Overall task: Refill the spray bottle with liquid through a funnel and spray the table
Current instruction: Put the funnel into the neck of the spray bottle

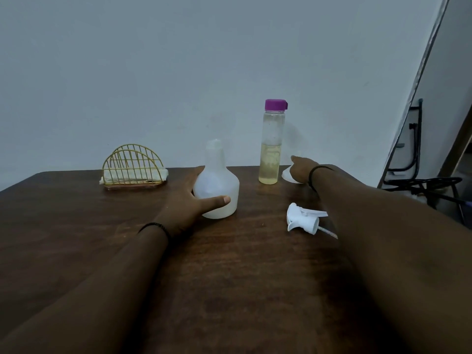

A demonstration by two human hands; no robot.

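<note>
1. Both forearms reach out over the brown worktop (229,290).
2. Left hand (187,200) grips the base of the uncapped, translucent spray bottle (217,185), thumb across its front, fingers hidden behind.
3. Right hand (301,171) rests on a white funnel (287,175); I cannot tell how its fingers are set.
4. White trigger sprayer head (304,218) lies on its side between the arms.
5. Purple-capped bottle (272,144), half full of yellowish liquid, stands beside the funnel.
6. Gold wire napkin holder (132,167) sits far left.

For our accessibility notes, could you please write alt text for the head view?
A person's left hand grips an uncapped translucent white plastic spray bottle on a dark wooden table, while the right hand reaches a white funnel beside a purple-capped clear bottle of yellowish liquid.
</note>
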